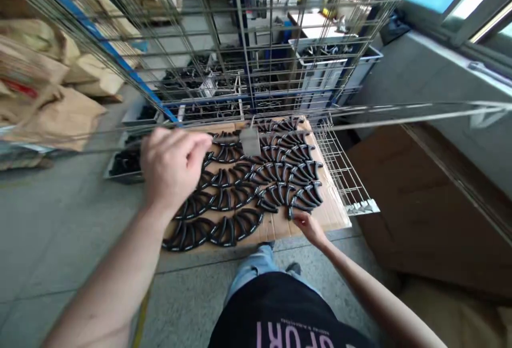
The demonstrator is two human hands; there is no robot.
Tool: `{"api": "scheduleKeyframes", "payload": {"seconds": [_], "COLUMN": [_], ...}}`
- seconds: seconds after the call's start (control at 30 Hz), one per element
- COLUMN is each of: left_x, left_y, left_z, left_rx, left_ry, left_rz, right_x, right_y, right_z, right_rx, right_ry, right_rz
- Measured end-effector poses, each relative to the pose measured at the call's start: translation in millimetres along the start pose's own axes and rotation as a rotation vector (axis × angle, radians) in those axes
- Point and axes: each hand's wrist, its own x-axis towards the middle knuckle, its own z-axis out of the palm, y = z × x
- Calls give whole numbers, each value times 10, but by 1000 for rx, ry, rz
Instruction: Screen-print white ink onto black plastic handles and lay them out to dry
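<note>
Rows of short, curved black hoses (236,225) with small white marks lie on a flattened cardboard sheet (276,228). My right hand (310,228) is at the front edge, its fingers closed on the end of a curved hose (290,212) in the nearest row. Raised nearer the camera, my left hand (170,161) is closed with thumb and fingers together over the left side of the sheet. Whatever it pinches, if anything, is hidden. A thin metal rail (360,124) passes at its height, and a grey tag (250,141) hangs beyond the fingertips.
A wire mesh cage wall (208,33) stands behind the sheet, with a wire shelf (340,164) at right. Grey crates (320,78) of black parts are beyond it. Brown paper sacks (60,118) are at left, and a large brown board (432,214) stands at right.
</note>
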Motion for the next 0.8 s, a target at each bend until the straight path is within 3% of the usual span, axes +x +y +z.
{"api": "scheduleKeyframes", "payload": {"seconds": [0.13, 0.2, 0.3, 0.4, 0.53, 0.67, 0.8], "left_x": [-1182, -1590, -1990, -2168, -2166, -2088, -2077], "left_y": [159, 219, 279, 292, 270, 236, 213], "left_z": [407, 641, 953, 1132, 1129, 1044, 1046], "left_rx": [-192, -252, -281, -287, -308, -340, -356], "left_ry": [-258, -378, -502, -545, -514, -488, -476], "left_rz": [19, 7, -15, -43, -59, -50, -50], "right_x": [-154, -149, -103, -60, 57, 283, 457], "right_y": [-62, -138, -281, -393, -414, -383, -403], "right_z": [509, 762, 1068, 1159, 964, 790, 811], "right_rx": [-30, -35, -97, -246, -512, -701, -797], "right_ry": [-144, -160, -122, -39, 49, -16, -68], "right_rz": [-10, -16, -73, -162, -252, -254, -273]}}
